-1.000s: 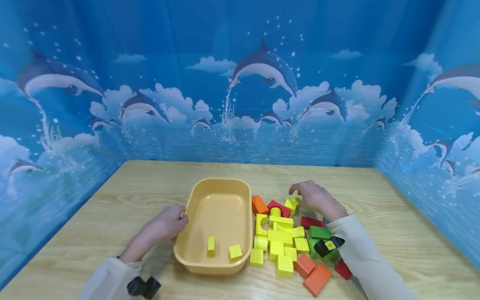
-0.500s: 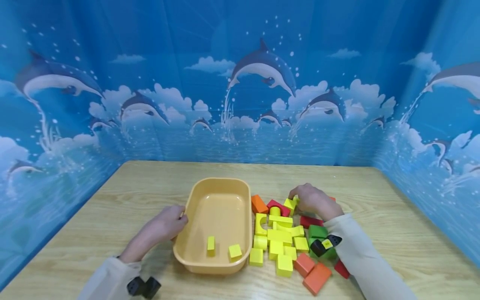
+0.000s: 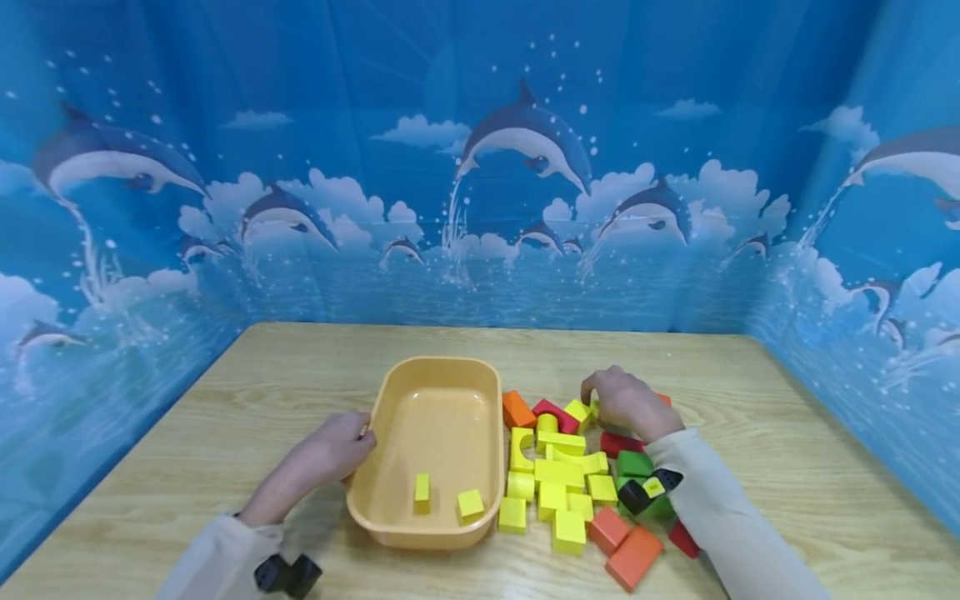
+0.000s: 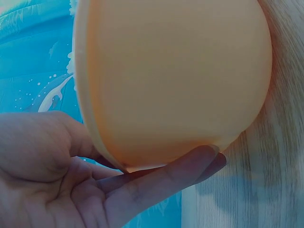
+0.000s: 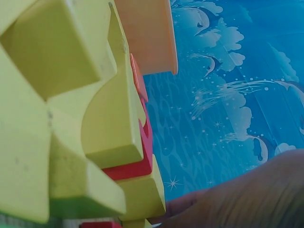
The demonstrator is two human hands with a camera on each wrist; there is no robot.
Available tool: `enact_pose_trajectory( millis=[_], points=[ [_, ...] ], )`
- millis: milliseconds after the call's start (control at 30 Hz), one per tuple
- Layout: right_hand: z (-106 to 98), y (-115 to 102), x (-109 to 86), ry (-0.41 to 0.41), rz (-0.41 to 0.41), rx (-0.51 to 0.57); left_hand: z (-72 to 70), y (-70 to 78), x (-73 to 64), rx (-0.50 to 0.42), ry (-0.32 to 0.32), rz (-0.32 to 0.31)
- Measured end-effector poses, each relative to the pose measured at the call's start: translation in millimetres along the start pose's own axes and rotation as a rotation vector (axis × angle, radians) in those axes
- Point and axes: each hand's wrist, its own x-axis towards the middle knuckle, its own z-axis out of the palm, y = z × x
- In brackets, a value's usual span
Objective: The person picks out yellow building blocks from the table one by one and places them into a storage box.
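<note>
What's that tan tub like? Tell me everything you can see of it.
The tan tub is a rounded rectangle, deep and smooth, plastic by its look, with a rolled-looking rim. It stands open side up on the wood-look table, its long sides running away from the person, whose left hand grips its left side. Two yellow blocks lie inside, towards the near end.

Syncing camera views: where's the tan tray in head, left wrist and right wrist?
Head: lower half, slightly left of centre; tan tray with yellow blocks on its right.
Left wrist: large, upper centre, outer wall towards the camera; the left hand grips it from lower left.
Right wrist: top edge, left of centre, only part visible, beyond the yellow blocks.
Shared landmark: blue dolphin-print curtain, in all three.
</note>
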Motion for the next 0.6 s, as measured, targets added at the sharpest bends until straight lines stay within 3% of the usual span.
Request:
enact_pose_trajectory(
  millis=[133,300,600],
  points=[
    [-2,-1,1.9,0.012,-0.011,-0.005,-0.2,-0.8,-1.1,0.001,0.006,0.010],
    [-9,-7,2.5,0.083,-0.059,0.010,-0.4,-1.2,-1.5,0.003,0.009,0.019],
    [-17,-41,-3.1,0.187,-0.248,0.165,-0.7,-0.5,0.2,0.007,-0.001,-0.001]
  ],
)
